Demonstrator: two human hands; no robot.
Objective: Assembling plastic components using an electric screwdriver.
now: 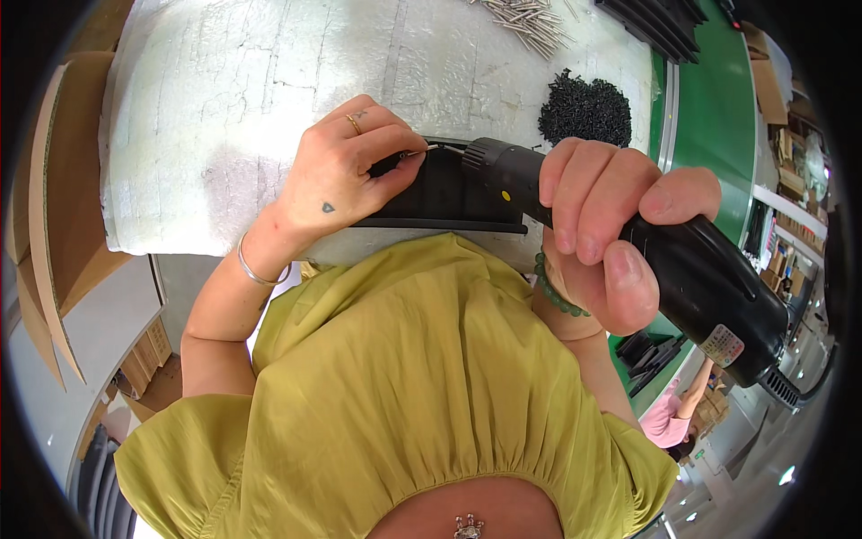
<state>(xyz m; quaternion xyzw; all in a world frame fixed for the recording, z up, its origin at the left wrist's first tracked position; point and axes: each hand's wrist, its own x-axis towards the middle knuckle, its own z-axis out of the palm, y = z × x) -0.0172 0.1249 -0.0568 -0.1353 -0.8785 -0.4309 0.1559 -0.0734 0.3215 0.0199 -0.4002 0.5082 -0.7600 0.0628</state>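
My right hand (611, 216) is wrapped round a black electric screwdriver (700, 278), its nose pointing left. From the nose, a thin metal bit (446, 148) reaches to the fingertips of my left hand (350, 162). That hand is closed in a pinch, thumb against forefinger, at the end of the bit; whatever small piece it holds there is mostly hidden. Beneath both hands lies a flat black tray-like part (449, 198) with a raised near edge, close to my body. My left hand covers its left end.
White foam sheeting (224, 117) covers the worktop. A heap of small black screws (585, 110) lies beyond the screwdriver, with thin metal pins (530, 22) farther back. Black strips (660, 25) are stacked at the far right on a green surface (718, 108). Cardboard (76, 171) stands left; a person in pink (666, 420) is lower right.
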